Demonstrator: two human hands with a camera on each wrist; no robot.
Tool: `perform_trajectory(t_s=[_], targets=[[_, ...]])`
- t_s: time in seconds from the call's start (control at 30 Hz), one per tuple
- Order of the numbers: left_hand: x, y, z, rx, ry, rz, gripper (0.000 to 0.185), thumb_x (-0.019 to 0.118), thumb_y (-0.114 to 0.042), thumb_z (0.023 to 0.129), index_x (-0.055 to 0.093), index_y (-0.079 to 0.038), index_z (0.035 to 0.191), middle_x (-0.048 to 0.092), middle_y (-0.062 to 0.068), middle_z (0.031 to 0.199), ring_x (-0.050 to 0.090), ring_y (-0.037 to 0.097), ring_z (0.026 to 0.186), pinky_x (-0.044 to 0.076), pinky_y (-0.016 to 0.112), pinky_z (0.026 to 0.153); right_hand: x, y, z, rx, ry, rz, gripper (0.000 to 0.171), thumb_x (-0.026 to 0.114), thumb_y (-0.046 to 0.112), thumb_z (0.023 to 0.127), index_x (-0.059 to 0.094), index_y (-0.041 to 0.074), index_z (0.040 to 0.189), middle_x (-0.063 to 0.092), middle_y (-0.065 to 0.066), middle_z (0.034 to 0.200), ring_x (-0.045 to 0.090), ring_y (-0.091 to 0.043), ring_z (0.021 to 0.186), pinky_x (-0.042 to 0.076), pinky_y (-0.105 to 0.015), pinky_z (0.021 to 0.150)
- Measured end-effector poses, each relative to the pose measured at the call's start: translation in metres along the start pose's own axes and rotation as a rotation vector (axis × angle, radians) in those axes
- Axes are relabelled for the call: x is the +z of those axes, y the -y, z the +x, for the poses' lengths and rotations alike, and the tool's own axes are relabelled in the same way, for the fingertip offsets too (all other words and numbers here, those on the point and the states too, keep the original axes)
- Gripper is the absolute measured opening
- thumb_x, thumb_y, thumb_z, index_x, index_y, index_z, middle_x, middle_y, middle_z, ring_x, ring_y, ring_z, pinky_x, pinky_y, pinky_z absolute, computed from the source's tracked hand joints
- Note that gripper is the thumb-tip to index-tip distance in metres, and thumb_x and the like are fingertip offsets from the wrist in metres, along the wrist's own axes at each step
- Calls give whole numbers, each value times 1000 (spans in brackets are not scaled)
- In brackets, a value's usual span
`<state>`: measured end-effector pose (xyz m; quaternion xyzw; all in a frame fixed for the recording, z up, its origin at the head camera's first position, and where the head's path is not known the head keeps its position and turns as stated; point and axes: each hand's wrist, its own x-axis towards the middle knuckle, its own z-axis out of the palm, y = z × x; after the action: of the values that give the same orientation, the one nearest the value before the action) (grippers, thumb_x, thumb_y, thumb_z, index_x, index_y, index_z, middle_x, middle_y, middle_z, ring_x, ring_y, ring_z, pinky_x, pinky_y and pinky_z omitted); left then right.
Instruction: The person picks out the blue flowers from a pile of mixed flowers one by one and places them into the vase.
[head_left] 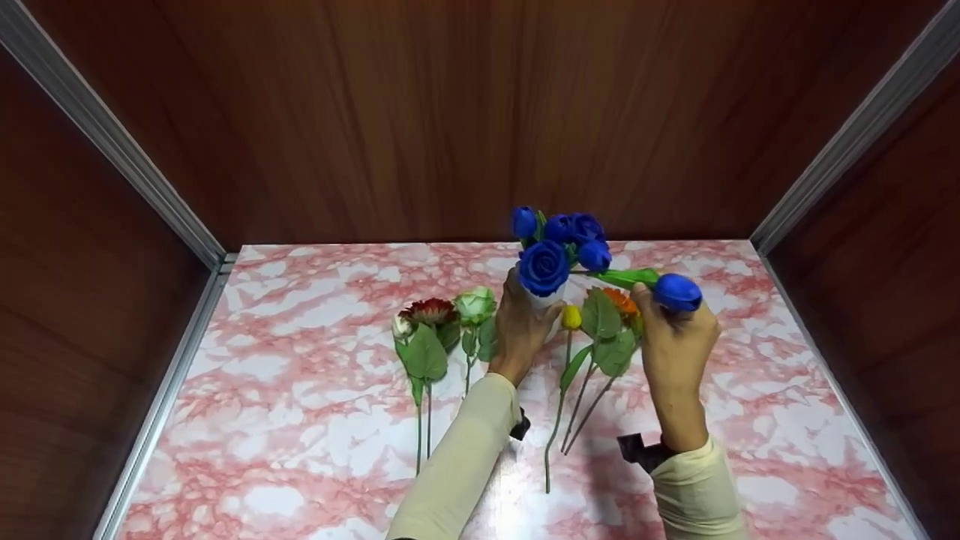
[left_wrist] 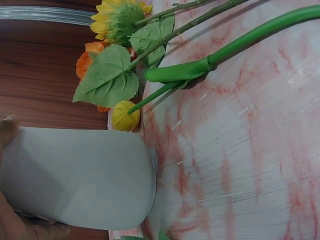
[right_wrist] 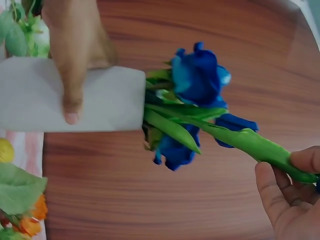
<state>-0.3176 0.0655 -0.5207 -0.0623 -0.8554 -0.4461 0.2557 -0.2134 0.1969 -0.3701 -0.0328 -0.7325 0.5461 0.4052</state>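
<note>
My left hand grips a white vase standing on the pink marbled table. Several blue roses stick out of its mouth. My right hand pinches the green stem of a blue tulip just below the bloom; the stem's lower end runs into the vase mouth. In the right wrist view the left hand's thumb lies across the vase, and my right hand holds the stem beside the blue roses. The left wrist view shows the vase's side.
Loose flowers lie on the table: a red one and a pale green rose left of the vase, a yellow bud and an orange flower between my hands. Brown wooden walls close in three sides.
</note>
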Motion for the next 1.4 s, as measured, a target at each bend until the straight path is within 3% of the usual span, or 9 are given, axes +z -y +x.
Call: perform_trajectory(t_s=[0.3, 0.6, 0.7, 0.83, 1.03, 1.4], targets=[[0, -1, -1, 8, -14, -15, 90, 82, -33, 76, 30, -4, 143, 52, 15, 131, 57, 25, 116, 47, 38, 95, 6, -6, 0, -3, 1, -61, 16, 75, 1, 80, 72, -7, 93, 69, -16, 81, 55, -2, 65, 44, -18, 66], [-2, 1, -1, -4, -10, -47, 90, 81, -38, 76, 31, -5, 142, 53, 15, 130, 57, 24, 114, 47, 38, 95, 12, 19, -5, 13, 17, -53, 14, 71, -6, 80, 67, -15, 90, 64, -17, 74, 51, 2, 57, 43, -15, 58], [-2, 2, -1, -7, -10, -51, 91, 81, -40, 76, 31, -4, 142, 53, 15, 130, 57, 25, 113, 47, 39, 94, 14, 2, -3, 5, 16, -75, 15, 73, -1, 81, 66, -13, 86, 60, -10, 68, 49, 1, 53, 41, -16, 55], [-2, 1, -2, -5, -8, -56, 91, 82, -39, 75, 30, -5, 142, 52, 15, 130, 58, 26, 112, 48, 41, 93, 17, -18, -1, -6, 9, -129, 16, 75, 4, 81, 68, -9, 85, 60, -9, 68, 51, -4, 59, 41, -20, 62], [-1, 0, -1, -7, -4, -68, 90, 83, -32, 75, 29, -8, 143, 51, 14, 131, 57, 25, 114, 46, 40, 96, 22, -22, -1, -12, 5, -153, 16, 76, 4, 80, 67, -8, 85, 61, -9, 70, 51, -7, 63, 41, -20, 65], [-2, 1, 0, -14, 9, -39, 90, 82, -35, 76, 30, -7, 143, 51, 12, 132, 57, 23, 115, 47, 38, 95, 28, -26, -2, -46, 21, -130, 15, 76, 3, 79, 66, -8, 81, 66, -14, 74, 56, -2, 68, 43, -18, 68]])
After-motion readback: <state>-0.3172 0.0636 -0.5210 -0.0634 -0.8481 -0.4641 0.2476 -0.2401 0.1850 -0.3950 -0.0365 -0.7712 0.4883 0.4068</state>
